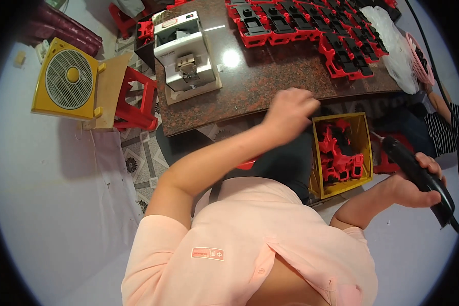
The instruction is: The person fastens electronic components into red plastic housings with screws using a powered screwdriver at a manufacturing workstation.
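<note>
My right hand [418, 186], at the right, is wrapped round a black electric screwdriver [415, 168]. The tool's thin bit points up and left, and a cord trails from its back end. Reaching across in front of me, my left hand [291, 115] is near the table's front edge, by the upper left corner of a yellow box [368, 148]. Its fingers are curled, and whatever they may hold is hidden. Inside the box lies a jumble of red and black plastic parts [336, 158].
Rows of red and black assemblies [290, 20] cover the back of the speckled stone table [239, 92]. A white machine [183, 56] stands on its left. Left of the table are a yellow fan [69, 79] and red stool [140, 102]. Another person's striped sleeve [443, 132] shows at right.
</note>
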Demonstrator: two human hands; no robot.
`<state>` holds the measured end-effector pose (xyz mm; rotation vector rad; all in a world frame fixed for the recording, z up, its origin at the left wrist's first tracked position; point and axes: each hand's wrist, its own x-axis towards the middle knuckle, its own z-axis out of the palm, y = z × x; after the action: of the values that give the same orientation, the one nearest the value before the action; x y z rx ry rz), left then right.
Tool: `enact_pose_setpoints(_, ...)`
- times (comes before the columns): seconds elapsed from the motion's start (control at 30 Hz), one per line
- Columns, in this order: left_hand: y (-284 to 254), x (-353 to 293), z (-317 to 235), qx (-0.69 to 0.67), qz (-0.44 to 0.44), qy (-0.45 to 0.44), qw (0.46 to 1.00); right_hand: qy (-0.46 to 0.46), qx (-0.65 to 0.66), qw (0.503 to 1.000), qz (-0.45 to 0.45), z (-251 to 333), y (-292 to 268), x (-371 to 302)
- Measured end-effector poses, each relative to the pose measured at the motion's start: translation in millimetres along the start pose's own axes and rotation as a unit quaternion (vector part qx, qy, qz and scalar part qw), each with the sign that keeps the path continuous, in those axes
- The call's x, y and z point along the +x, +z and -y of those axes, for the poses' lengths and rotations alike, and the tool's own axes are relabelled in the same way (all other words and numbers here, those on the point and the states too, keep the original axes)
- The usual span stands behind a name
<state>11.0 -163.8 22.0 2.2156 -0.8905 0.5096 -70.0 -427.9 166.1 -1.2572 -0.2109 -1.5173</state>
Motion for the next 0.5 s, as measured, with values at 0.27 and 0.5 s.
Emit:
enact_pose_setpoints(0.27, -71, -100, 114, 0.012, 0.089, -0.241, 0.966, 0.268, 0.116, 0.943, 0.162, -29, 33, -89)
enact_pose_setpoints(0.5, -67, -93, 125, -0.002, 0.135, -0.194, 0.972, 0.328, 0.134, 0.914, 0.196, -37, 61, -127)
